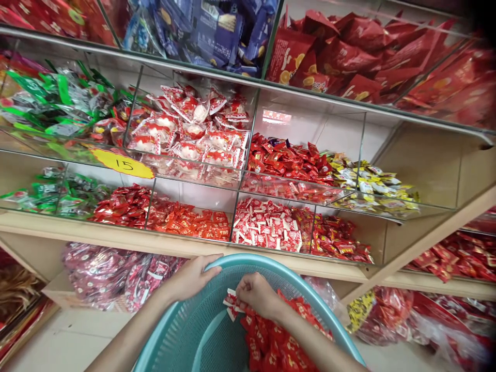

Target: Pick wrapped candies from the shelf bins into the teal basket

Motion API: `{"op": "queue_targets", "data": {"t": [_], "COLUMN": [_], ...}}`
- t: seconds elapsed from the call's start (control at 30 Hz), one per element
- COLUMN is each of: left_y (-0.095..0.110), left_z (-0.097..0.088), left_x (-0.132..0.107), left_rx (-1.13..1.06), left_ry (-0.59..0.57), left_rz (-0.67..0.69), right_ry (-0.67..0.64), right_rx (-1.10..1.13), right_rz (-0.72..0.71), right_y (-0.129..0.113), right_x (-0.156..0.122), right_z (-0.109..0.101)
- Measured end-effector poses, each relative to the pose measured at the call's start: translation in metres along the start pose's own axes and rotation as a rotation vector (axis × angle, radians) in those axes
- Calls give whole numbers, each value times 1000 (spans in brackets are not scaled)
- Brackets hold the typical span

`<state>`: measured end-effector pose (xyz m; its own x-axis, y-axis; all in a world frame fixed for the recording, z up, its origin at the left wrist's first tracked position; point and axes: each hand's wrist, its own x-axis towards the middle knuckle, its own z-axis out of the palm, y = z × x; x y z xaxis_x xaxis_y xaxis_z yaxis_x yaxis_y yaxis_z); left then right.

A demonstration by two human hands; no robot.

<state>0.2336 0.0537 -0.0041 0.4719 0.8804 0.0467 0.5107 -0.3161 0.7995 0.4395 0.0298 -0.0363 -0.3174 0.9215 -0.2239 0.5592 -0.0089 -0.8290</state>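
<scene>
Sweet-shop shelving, clear bins filling frame from 9 to 3 o'clock. Teal basket at 6 o'clock, below shelf edge. Red packet pile lies in basket's 4 o'clock side. Left hand at 11 o'clock on rim, fingers curled over it. Right hand inside basket at 12 o'clock, fingers clamped on red-white packets. Best practice, by judgement: hold rim level, pinch bundle firmly, lift clear of mesh so no packets spill.
</scene>
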Motion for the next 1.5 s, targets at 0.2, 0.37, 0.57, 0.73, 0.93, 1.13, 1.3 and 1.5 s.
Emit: {"op": "queue_targets", "data": {"t": [0.2, 0.37, 0.57, 0.73, 0.93, 1.13, 1.3, 1.5], "left_y": [-6, -6, -6, -9, -5, -5, -2, -1], "left_z": [1, 1, 1, 1, 0, 1, -1, -2], "left_x": [1, 0, 0, 0, -1, -1, -1, -1], "left_rx": [33, 39, 18, 23, 46, 73, 57, 74], "left_ry": [14, 15, 12, 18, 25, 17, 17, 23], "left_rz": [-12, -37, -31, -35, -27, -40, -17, -28], "right_ry": [75, 291, 251, 493, 530, 533, 542, 583], "right_rx": [-144, -550, -463, -263, 35, 145, 246, 295], "right_rz": [21, 65, -67, -265, -41, -9, -2, -63], "right_y": [4, 4, -41, -81, -82, -88, -92, -91], "right_x": [5, 2, -17, 3, 55, 69, 72, 67], "right_z": [0, -3, -42, -98, -106, -95, -92, -96]}}
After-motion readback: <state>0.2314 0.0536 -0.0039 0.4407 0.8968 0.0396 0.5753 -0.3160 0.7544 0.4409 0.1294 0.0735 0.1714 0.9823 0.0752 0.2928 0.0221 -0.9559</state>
